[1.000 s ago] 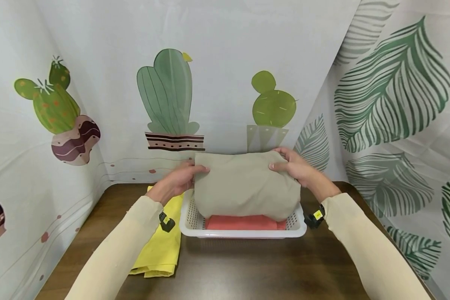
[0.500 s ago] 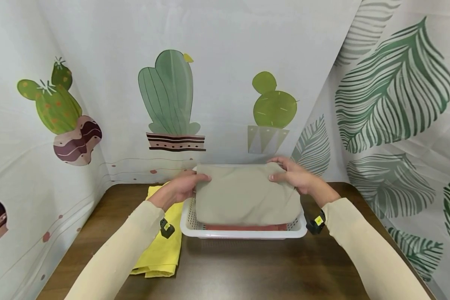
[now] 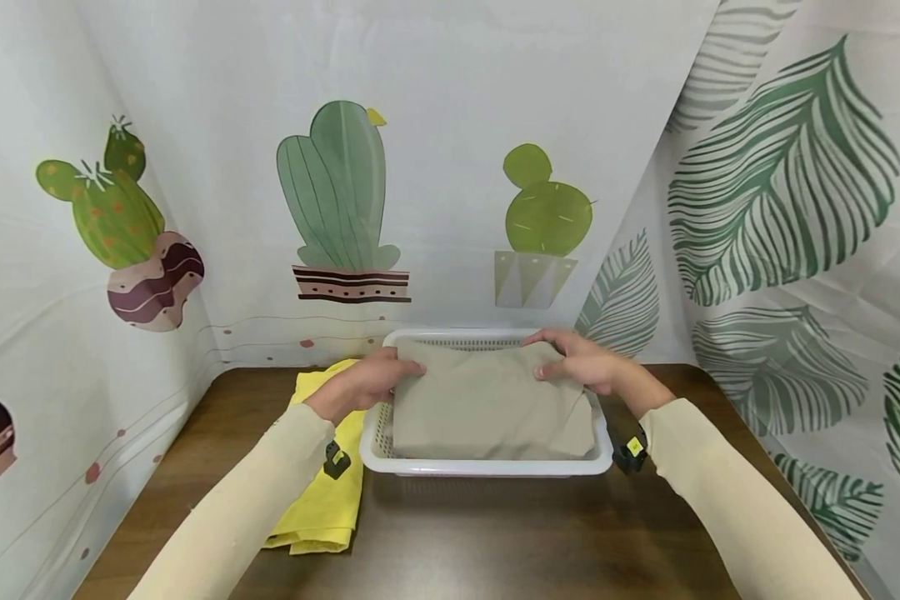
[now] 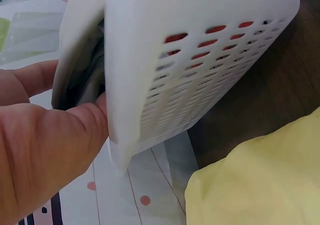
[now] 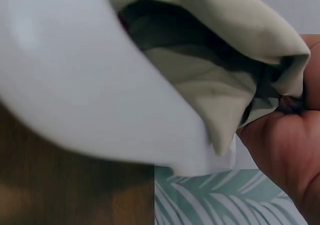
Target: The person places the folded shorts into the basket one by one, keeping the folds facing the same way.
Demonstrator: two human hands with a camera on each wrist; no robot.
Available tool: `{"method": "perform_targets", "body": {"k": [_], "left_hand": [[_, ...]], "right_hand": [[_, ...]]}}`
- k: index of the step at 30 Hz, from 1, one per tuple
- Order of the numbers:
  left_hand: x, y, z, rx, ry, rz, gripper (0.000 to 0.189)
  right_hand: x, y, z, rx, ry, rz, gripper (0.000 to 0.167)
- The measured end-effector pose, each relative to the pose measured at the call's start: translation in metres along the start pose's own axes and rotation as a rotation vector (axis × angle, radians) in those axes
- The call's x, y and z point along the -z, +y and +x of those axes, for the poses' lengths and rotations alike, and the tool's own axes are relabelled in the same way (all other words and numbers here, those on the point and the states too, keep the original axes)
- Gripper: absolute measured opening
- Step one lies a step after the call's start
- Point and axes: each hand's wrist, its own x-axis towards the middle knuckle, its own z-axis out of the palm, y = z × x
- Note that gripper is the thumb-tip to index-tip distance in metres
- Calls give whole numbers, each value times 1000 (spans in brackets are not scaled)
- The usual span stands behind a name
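Note:
A folded grey-beige cloth (image 3: 487, 408), perhaps a garment, lies mostly within a white perforated plastic basket (image 3: 487, 468). My left hand (image 3: 371, 377) pinches its far left corner, thumb on top. At the far right corner my right hand (image 3: 588, 365) grips the cloth the same way. The left wrist view has the left hand (image 4: 55, 130) beside the basket's rim, fingers round the cloth's folded edge. Layered folds of the cloth (image 5: 210, 80) hang over the rim in the right wrist view. Red cloth (image 4: 215, 30) shows through the basket's holes; from above the grey-beige cloth hides nearly all of it.
A folded yellow cloth (image 3: 318, 492) lies left of the basket on the brown wooden table (image 3: 495, 533), partly under the left forearm. Behind stands a white curtain (image 3: 450, 167) printed with cacti. A leaf-patterned curtain (image 3: 780, 208) hangs at the right.
Both hands have lowered the grey-beige cloth toward me and down into the basket. It now covers the red cloth, and the basket's far rim has come into view.

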Motion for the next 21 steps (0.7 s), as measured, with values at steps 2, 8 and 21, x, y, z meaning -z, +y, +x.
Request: {"method": "perform_targets", "body": {"k": [2, 8, 21], "left_hand": [[-2, -1, 0, 7, 1, 13, 33], [-6, -4, 0, 34, 11, 55, 33], [-19, -1, -2, 86, 102, 213, 33]], "right_hand": [[-1, 0, 1, -9, -5, -33, 60], [-5, 3, 2, -22, -2, -95, 53], [-15, 3, 2, -27, 53, -262, 47]]}}
